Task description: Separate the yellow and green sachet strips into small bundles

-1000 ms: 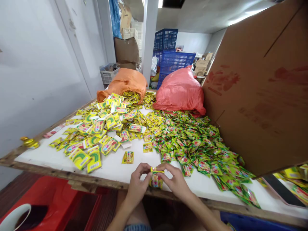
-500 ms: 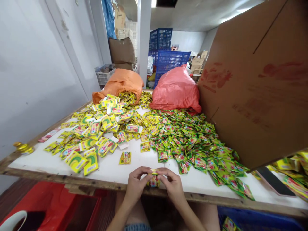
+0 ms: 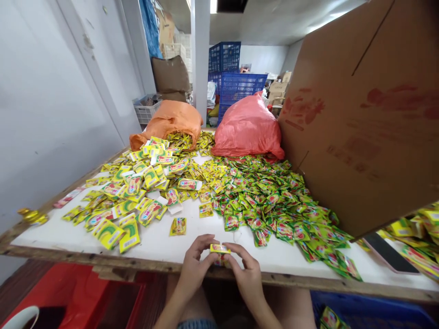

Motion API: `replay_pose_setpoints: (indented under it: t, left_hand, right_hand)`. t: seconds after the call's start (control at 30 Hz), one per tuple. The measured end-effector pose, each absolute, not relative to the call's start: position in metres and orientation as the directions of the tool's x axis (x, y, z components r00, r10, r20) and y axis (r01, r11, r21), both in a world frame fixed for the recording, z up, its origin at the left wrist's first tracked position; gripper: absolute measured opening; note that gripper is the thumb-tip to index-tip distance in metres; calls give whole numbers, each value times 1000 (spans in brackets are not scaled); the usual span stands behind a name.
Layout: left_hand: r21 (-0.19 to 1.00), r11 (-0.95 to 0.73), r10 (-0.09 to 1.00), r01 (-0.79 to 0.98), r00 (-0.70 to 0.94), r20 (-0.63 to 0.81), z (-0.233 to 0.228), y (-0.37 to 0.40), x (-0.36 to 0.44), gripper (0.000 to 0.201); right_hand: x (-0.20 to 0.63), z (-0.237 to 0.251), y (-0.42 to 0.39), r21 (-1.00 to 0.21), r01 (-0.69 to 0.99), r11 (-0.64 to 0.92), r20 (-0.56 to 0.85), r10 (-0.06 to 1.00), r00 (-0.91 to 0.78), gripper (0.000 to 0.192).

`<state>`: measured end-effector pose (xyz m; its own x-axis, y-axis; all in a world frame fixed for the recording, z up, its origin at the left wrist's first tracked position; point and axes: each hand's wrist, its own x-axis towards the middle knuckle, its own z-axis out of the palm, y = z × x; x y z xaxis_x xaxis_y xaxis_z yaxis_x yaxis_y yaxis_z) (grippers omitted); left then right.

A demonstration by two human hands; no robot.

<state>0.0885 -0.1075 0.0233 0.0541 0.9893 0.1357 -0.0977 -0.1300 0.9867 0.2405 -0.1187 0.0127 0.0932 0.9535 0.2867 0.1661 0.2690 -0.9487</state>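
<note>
A small yellow carton point(image 3: 220, 248) is held between my two hands over the table's front edge, its narrow yellow end facing up. My left hand point(image 3: 196, 262) grips its left side with thumb and fingers. On the other side, my right hand point(image 3: 246, 267) pinches it the same way. Part of the carton's printed front is hidden behind my thumbs. Just beyond my hands lies a single yellow sachet point(image 3: 178, 226), and another sachet point(image 3: 206, 210) is farther back. Green sachets point(image 3: 267, 205) are heaped to the right; flattish yellow cartons point(image 3: 137, 192) are piled to the left.
An orange sack point(image 3: 174, 116) spilling yellow sachets and a red sack point(image 3: 248, 128) stand at the back. A large cardboard box point(image 3: 360, 114) leans in on the right, near a dark phone point(image 3: 391, 253). Below are a blue crate point(image 3: 373, 310) and a red stool point(image 3: 68, 292).
My fingers have moved apart from the carton's top, so its yellow end now shows between them. Both hands still hold it in about the same place.
</note>
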Motion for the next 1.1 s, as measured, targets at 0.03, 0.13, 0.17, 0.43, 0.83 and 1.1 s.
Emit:
replay_pose_setpoints:
  t: [0.03, 0.13, 0.17, 0.43, 0.83, 1.1]
  left_hand:
    - [988, -143, 988, -64, 51, 147, 26, -109, 89, 32]
    - [980, -187, 982, 70, 31, 185, 34, -117, 90, 24]
    - [973, -206, 979, 102, 32, 204, 37, -120, 90, 23]
    - [968, -226, 974, 106, 58, 221, 42, -126, 93, 12]
    - [993, -65, 991, -100, 113, 76, 52, -115, 108, 16]
    - [989, -117, 962, -92, 237, 136, 60, -110, 124, 61]
  right_hand:
    - [240, 13, -121, -943, 185, 277, 300, 948, 107, 27]
    - [240, 15, -129, -915, 244, 322, 354, 930, 96, 30]
    - [241, 17, -131, -899, 261, 352, 383, 921, 75, 27]
    - [246, 29, -137, -874, 199, 444, 456, 890, 19, 21]
    - [240, 39, -123, -983, -132, 125, 100, 979, 178, 21]
    - [301, 53, -142, -980, 162, 117, 174, 898, 404, 25]
